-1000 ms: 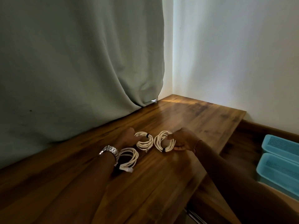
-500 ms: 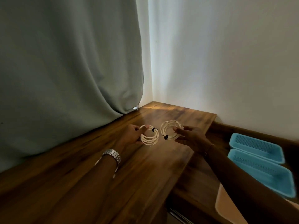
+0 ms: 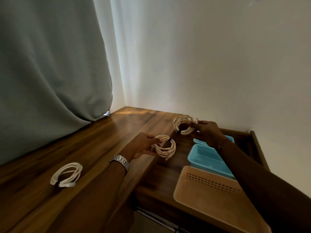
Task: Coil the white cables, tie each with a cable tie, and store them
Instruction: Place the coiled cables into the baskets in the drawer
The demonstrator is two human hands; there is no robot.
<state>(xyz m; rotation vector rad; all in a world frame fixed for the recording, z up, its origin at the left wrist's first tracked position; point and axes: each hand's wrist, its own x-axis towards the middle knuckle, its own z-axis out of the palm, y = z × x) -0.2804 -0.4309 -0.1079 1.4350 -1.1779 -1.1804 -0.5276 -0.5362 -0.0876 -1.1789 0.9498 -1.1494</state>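
**Two tied coils lifted toward the open drawer**

Both hands have risen from the tabletop and swung rightward since a second ago, each carrying a coil, while one coil stayed behind on the wood.

Farthest left, a white coiled cable bound by a dark tie [image 3: 67,174] lies flat on the brown wooden tabletop [image 3: 104,140], well apart from the hands. A grey-green curtain [image 3: 50,64] hangs behind it.

At the middle, the left hand [image 3: 141,145], with a silver metal wristwatch [image 3: 120,162] on its wrist, pinches a second white cable coil with a black tie [image 3: 165,147] between thumb and curled fingers, holding it in the air over the table's right edge.

Further right, the right hand [image 3: 207,132] grips a third white tied cable coil [image 3: 184,124] by its rim, fingers curled round the strands, raised above the open wooden drawer [image 3: 255,143]. Inside the drawer sit two light-blue plastic baskets [image 3: 207,157] and, nearer, a beige perforated plastic tray [image 3: 210,195].
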